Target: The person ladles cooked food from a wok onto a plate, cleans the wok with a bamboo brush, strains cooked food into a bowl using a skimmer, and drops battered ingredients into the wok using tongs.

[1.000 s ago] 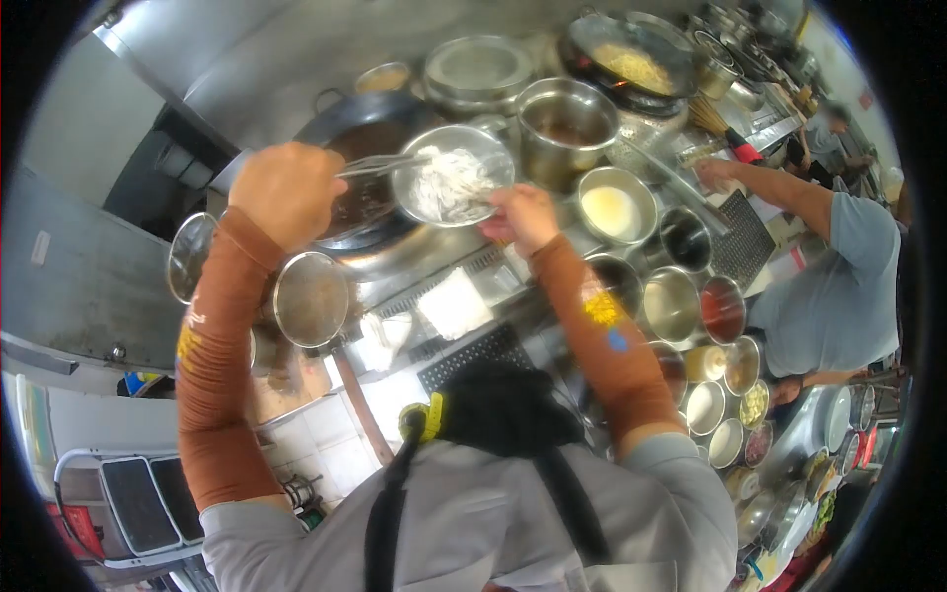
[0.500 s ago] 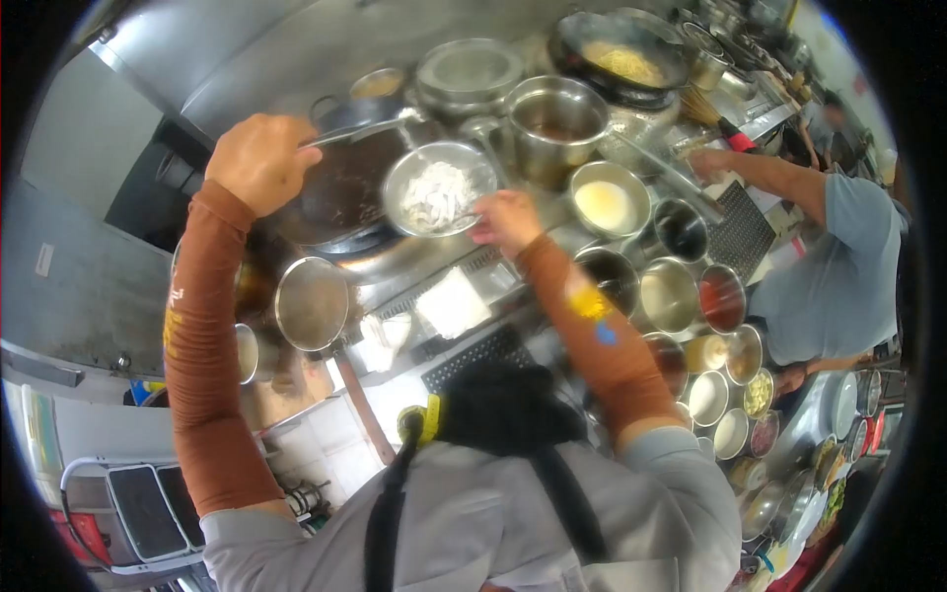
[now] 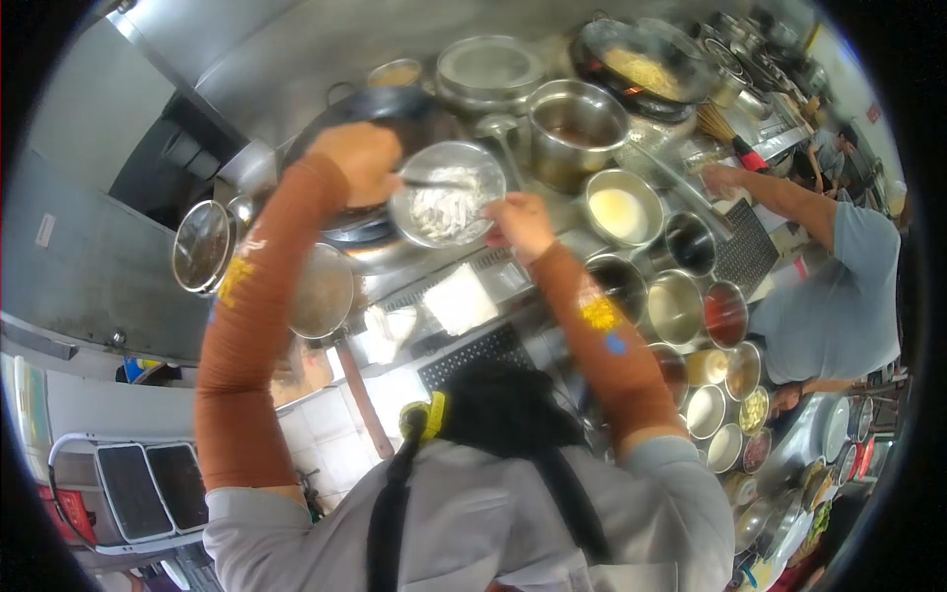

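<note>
A steel bowl of white coated strips is held over the front edge of a dark wok. At its right rim, my right hand is closed on the bowl. My left hand is wrapped round a metal utensil whose far end reaches into the strips; its tip is blurred. Just below my left hand, a round strainer with a wooden handle lies near the stove edge. White cloths are on the counter below the bowl.
A steel pot and a ladle stand right of the bowl. Farther right are a bowl of yellow liquid and several ingredient containers. A co-worker reaches in from the right. A wok of noodles is at the back.
My left hand has moved right and down, bringing the utensil from above the bowl into the strips. My right hand still holds the bowl. The view has shifted slightly.
</note>
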`<move>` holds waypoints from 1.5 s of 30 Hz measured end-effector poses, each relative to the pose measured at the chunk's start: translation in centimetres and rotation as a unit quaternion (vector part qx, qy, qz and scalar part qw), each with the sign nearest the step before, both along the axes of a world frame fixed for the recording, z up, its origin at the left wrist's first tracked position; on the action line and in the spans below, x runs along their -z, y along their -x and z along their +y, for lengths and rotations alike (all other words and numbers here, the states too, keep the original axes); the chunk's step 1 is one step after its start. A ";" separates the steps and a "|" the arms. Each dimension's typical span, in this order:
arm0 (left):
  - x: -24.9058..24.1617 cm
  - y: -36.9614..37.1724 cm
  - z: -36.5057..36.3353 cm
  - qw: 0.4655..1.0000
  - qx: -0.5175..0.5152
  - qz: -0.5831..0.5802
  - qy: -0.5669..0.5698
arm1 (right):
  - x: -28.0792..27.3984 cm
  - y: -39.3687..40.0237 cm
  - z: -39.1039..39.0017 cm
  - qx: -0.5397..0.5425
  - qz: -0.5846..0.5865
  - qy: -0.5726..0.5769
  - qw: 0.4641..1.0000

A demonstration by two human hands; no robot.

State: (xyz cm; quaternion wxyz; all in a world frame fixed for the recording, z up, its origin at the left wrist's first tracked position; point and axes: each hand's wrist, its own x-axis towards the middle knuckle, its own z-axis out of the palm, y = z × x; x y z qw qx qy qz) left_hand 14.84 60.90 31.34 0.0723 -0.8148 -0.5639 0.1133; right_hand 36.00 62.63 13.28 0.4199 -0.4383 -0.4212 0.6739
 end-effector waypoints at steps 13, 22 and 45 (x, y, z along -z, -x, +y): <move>-3.1 4.4 -3.1 0.954 0.067 -0.123 -0.265 | -0.1 -0.4 1.7 0.050 0.043 0.020 0.998; -7.6 7.2 -2.8 0.932 0.028 -0.140 -0.333 | 1.0 0.7 3.5 0.025 0.039 0.042 0.998; -7.4 18.2 6.9 0.943 -0.107 -0.091 -0.303 | 0.0 0.8 4.7 0.009 0.032 0.042 0.999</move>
